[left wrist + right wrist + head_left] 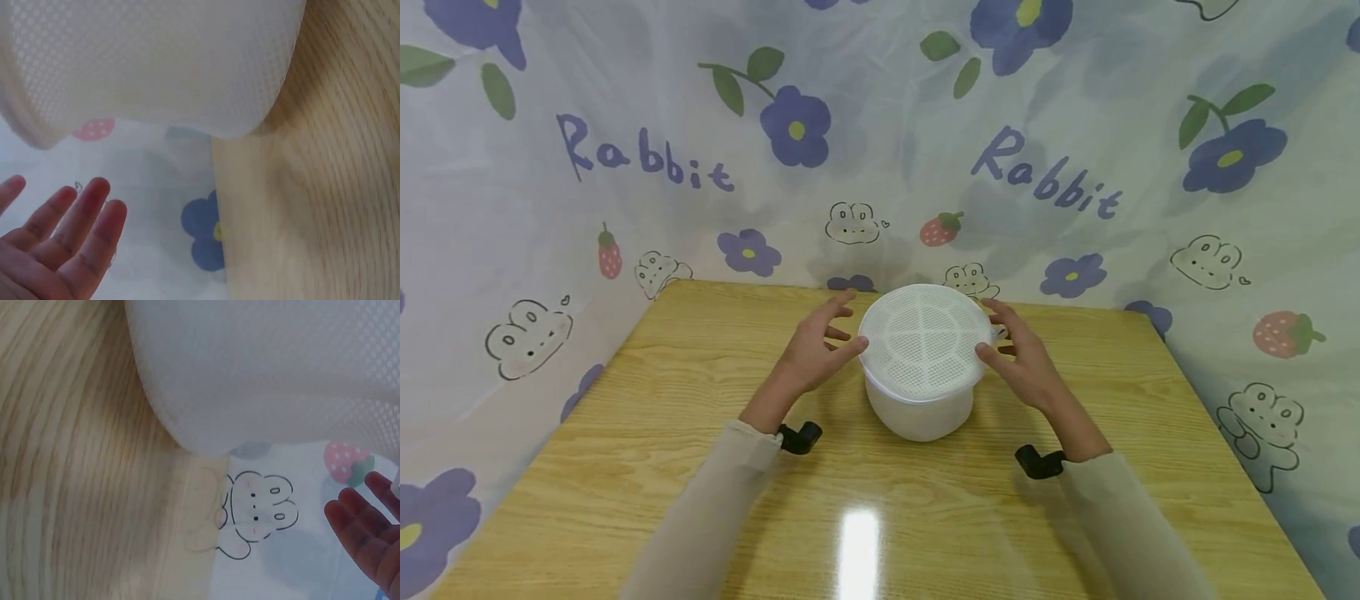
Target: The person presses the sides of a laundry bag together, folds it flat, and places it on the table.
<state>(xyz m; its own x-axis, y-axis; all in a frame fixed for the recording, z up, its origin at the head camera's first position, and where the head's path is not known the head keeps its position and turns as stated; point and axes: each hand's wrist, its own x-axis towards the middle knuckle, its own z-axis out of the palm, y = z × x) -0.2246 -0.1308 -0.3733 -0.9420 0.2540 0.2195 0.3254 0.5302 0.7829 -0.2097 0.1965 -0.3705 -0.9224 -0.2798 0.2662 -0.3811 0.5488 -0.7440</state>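
A round white mesh laundry bag (pixel 921 417) stands upright on the wooden table, its flat top (pixel 917 342) facing up. My left hand (pixel 820 346) is at its left side, fingers spread and slightly bent, the thumb tip right at the rim. On the opposite side my right hand (pixel 1018 358) mirrors it, thumb overlapping the edge in the head view. The left wrist view has the bag's mesh wall (pixel 156 62) with a gap between it and the loose fingers. In the right wrist view, relaxed fingers (pixel 362 525) show near the wall (pixel 250 375).
The wooden table (pixel 700 500) carries a bright light reflection near its front. A white cloth (pixel 880 150) printed with rabbits, flowers and strawberries hangs behind and along both sides. Black wrist mounts (pixel 801 437) sit at the sleeve cuffs.
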